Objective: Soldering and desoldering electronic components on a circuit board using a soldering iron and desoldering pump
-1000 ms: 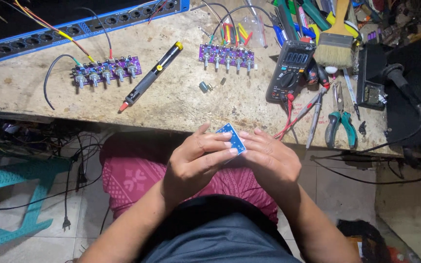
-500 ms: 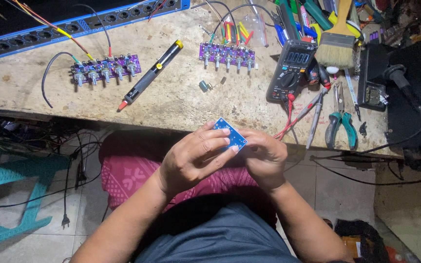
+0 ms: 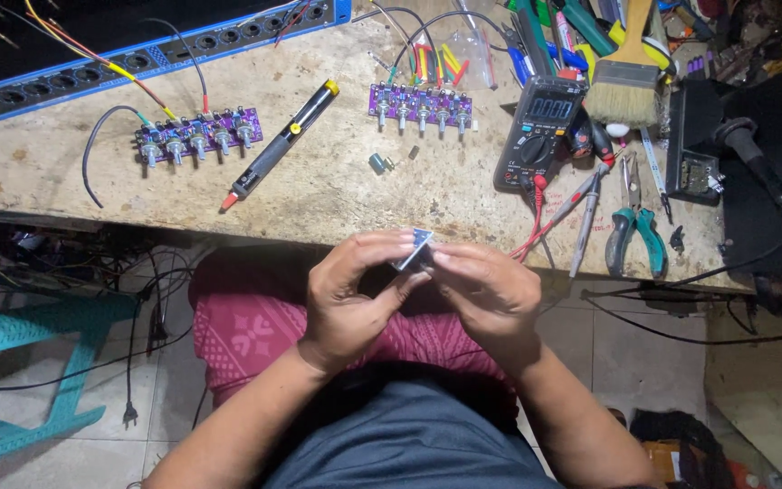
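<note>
We pinch the small blue board (image 3: pixel 415 246) between both hands, left hand (image 3: pixel 355 294) and right hand (image 3: pixel 491 294) meeting fingertip to fingertip, its long axis tilted up-right, just below the workbench (image 3: pixel 337 195) edge.

Bright light is falling from above on the workbench (image 3: pixel 337 195); the space beneath it is sitting in deep shadow, and the corners are darkening, slightly soft.

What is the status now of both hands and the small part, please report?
Left hand and right hand both pinch the small blue board, tilted, above the lap. Workbench edge just ahead. Nothing between the hands.
</note>
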